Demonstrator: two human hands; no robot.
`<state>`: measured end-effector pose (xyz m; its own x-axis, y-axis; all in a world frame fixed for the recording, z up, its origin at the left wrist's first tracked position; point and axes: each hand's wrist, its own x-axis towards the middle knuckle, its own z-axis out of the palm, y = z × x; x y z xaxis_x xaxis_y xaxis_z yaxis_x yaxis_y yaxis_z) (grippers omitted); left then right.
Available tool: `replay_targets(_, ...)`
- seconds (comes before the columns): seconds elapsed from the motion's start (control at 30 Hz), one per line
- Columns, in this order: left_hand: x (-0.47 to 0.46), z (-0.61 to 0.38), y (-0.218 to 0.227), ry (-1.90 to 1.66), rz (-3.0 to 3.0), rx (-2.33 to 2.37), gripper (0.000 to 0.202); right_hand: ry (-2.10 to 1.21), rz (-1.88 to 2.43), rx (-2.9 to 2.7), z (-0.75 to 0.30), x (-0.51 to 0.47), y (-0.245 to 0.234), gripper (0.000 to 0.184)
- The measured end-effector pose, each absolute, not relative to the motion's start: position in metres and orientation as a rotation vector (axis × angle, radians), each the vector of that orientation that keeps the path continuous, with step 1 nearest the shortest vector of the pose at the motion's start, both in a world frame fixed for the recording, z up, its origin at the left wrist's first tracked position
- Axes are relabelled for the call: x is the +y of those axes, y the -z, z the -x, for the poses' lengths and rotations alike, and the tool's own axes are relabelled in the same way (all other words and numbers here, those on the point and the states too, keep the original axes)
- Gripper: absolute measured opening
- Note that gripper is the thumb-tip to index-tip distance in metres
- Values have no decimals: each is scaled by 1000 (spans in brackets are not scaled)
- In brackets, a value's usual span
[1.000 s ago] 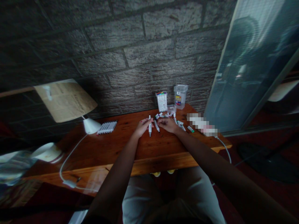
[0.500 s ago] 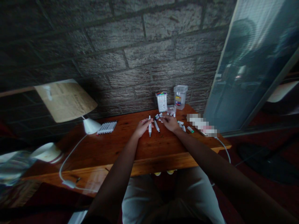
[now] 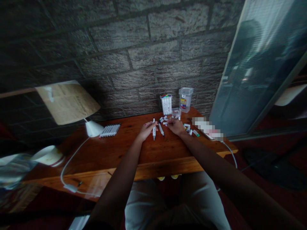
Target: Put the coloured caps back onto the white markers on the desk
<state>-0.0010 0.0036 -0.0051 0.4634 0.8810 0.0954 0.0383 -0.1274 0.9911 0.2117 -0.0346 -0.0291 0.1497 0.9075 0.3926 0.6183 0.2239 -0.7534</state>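
A pen box (image 3: 166, 105), packed with white markers with coloured ends, stands on the wooden table (image 3: 115, 156) near the stone wall (image 3: 107, 64). In front of the pen box and a little to its left, the left hand (image 3: 145, 131) grips a marker (image 3: 154, 131), closed around it with thumb and fingers, so that it points roughly lengthwise away from the person. A second marker (image 3: 161, 129) lies tilted on the table in front of the pen box, between the two hands. The right hand (image 3: 176, 127) is in front of the pen box and slightly to its right, fingers bent down among short white pieces (image 3: 165, 118); whether it grips one of them cannot be told, as the hand hides its own fingertips. More pieces lie farther right of the pen box, among them a green-ended piece (image 3: 196, 133). Just right of the pen box stands a clear box (image 3: 185, 103) with a coloured label, and a small clear tray (image 3: 176, 112) sits near its foot. Well to the left of the pen box are a row of markers (image 3: 109, 130), a lamp (image 3: 69, 103) and a cup (image 3: 48, 156).
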Motion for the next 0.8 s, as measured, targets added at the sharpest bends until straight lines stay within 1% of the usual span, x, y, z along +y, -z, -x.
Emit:
replay_targets(0.1, 4, 1, 5, -887, -1528, 847, 59, -359, 1630, -1510, -206, -41, 21, 11)
replay_targets(0.17, 4, 1, 4, -883, -1520, 858, 60, -337, 1650, -1541, -204, -43, 17, 15)
replay_targets(0.3, 5, 1, 5, -877, -1518, 865, 61, -249, 1669, -1582, -204, -44, 16, 27)
replay_targets(0.37, 6, 0, 7, -880, -1526, 867, 62, -170, 1645, -1678, -204, -44, 17, 36)
replay_targets(0.43, 7, 0, 8, -891, -1529, 873, 62, -105, 1617, -1798, -202, -45, 17, 40)
replay_targets(0.57, 6, 0, 8, -901, -1526, 864, 60, -81, 1630, -1898, -200, -48, 15, 31)
replay_targets(0.8, 7, 1, 7, -893, -1527, 838, 62, -71, 1673, -1791, -203, -43, 18, 27)
